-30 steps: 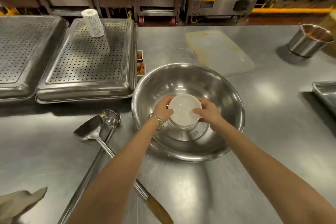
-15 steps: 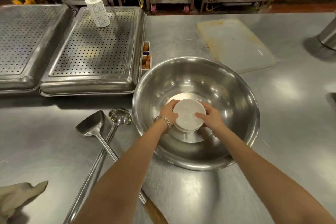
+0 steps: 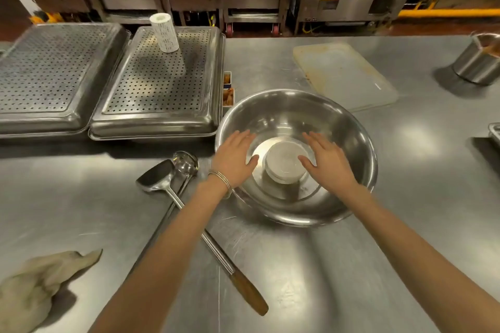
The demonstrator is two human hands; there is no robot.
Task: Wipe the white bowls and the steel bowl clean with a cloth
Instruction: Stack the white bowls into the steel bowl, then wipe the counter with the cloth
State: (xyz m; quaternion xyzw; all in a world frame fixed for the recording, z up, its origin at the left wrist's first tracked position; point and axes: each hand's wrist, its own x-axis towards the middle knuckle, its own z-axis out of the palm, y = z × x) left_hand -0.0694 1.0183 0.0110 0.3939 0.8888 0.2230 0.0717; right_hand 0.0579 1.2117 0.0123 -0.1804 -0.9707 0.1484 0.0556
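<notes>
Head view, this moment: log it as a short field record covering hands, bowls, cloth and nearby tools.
left hand: open, fingers spread, over the steel bowl, left of the white bowls
right hand: open, fingers spread, right of the white bowls
white bowls: stacked at the bottom of the steel bowl, between the hands
steel bowl: upright on the table
cloth: crumpled at the table's near left, in neither hand
tools: ladle and spatula lie left of the steel bowl
</notes>
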